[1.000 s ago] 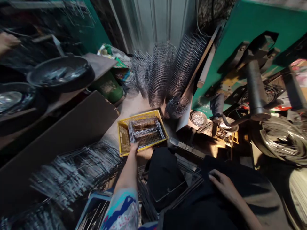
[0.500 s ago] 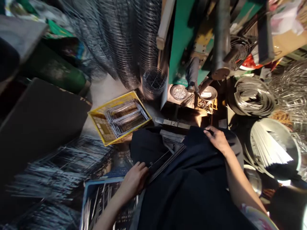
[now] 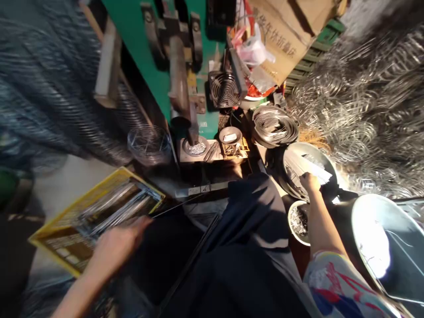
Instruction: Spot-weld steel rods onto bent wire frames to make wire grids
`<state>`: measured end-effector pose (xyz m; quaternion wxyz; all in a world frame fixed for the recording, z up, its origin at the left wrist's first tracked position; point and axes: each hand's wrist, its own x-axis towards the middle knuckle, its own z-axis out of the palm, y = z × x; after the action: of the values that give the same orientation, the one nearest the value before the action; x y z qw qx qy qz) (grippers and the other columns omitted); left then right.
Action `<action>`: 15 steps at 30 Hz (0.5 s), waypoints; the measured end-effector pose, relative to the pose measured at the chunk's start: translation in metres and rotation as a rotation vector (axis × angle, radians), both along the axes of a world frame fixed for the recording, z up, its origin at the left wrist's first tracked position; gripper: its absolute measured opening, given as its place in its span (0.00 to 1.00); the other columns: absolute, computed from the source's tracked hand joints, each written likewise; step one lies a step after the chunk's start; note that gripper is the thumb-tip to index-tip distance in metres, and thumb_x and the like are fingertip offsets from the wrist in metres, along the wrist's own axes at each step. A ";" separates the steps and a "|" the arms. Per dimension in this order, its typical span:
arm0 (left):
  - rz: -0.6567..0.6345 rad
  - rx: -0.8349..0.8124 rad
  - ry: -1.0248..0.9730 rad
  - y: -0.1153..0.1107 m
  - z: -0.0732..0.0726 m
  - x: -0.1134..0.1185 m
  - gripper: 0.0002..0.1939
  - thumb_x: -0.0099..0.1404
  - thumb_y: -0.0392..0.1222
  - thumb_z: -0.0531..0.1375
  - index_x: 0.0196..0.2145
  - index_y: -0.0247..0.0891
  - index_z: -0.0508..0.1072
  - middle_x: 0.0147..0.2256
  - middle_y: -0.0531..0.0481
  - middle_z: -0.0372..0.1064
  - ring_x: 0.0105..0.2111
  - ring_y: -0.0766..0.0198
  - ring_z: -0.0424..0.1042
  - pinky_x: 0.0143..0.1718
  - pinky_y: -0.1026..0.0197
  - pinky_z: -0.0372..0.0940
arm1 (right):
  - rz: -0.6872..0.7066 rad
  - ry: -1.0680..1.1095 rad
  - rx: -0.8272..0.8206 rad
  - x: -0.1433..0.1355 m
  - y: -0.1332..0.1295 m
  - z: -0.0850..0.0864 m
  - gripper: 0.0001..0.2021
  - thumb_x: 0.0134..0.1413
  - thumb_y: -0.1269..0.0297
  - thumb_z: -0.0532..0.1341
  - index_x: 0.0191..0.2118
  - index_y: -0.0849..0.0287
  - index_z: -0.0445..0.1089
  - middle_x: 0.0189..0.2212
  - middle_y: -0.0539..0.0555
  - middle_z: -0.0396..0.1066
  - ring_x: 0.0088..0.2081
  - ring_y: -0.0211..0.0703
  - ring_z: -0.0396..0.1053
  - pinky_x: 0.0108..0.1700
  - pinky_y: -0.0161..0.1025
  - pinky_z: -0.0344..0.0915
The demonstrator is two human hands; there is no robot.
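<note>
L hand (image 3: 121,240) blurred, closed on thin wire (image 3: 180,203), nr yellow crate (image 3: 99,187). R hand (image 3: 310,182) at pale strips (image 3: 296,162) in rnd basin (image 3: 320,153), fingers part-curled; can't tell if gripping.

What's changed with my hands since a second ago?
Your right hand moved right, from your lap to the pale strips in the tub; its grip is too blurred to tell. Your left hand drew back from the yellow crate, with a thin wire now at its fingertips. The crate still holds wire frames.
</note>
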<state>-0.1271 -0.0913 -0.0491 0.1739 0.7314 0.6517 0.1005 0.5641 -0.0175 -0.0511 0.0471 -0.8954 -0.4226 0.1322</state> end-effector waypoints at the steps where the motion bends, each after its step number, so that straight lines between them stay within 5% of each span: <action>1: -0.066 -0.006 0.080 0.015 0.001 0.016 0.12 0.56 0.42 0.58 0.37 0.46 0.79 0.29 0.48 0.76 0.20 0.58 0.67 0.21 0.64 0.50 | -0.043 0.005 -0.035 0.010 -0.006 -0.006 0.15 0.64 0.55 0.60 0.41 0.66 0.73 0.37 0.57 0.74 0.37 0.42 0.73 0.43 0.44 0.69; 6: -0.411 0.006 0.183 0.060 0.026 0.108 0.17 0.56 0.29 0.55 0.38 0.41 0.79 0.28 0.42 0.73 0.22 0.55 0.69 0.21 0.61 0.52 | -0.136 0.030 -0.122 0.037 -0.014 -0.033 0.15 0.66 0.57 0.60 0.49 0.63 0.70 0.45 0.56 0.72 0.42 0.42 0.72 0.44 0.45 0.73; 9: -0.436 0.089 0.028 0.060 0.056 0.136 0.18 0.56 0.28 0.54 0.38 0.42 0.80 0.26 0.42 0.73 0.24 0.54 0.71 0.24 0.58 0.59 | -0.144 0.026 -0.135 0.044 -0.010 -0.044 0.13 0.65 0.58 0.61 0.46 0.63 0.71 0.42 0.55 0.72 0.41 0.42 0.73 0.44 0.44 0.72; 11: -0.316 0.200 -0.164 0.047 0.079 0.138 0.14 0.57 0.35 0.59 0.38 0.46 0.81 0.27 0.43 0.75 0.26 0.53 0.73 0.28 0.56 0.65 | -0.135 0.024 -0.139 0.045 -0.009 -0.048 0.11 0.61 0.60 0.64 0.37 0.66 0.72 0.36 0.57 0.73 0.39 0.44 0.73 0.42 0.45 0.70; 15: 0.317 0.334 -0.566 0.004 0.114 0.124 0.09 0.52 0.49 0.68 0.34 0.57 0.81 0.31 0.50 0.77 0.33 0.49 0.75 0.33 0.51 0.70 | -0.071 0.033 -0.109 0.046 -0.010 -0.046 0.18 0.54 0.62 0.65 0.17 0.62 0.65 0.25 0.63 0.72 0.34 0.52 0.73 0.36 0.48 0.64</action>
<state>-0.0031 -0.0874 0.0652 0.2079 0.5827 0.6578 0.4296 0.6097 -0.0275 -0.0971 0.0098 -0.9087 -0.3819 0.1682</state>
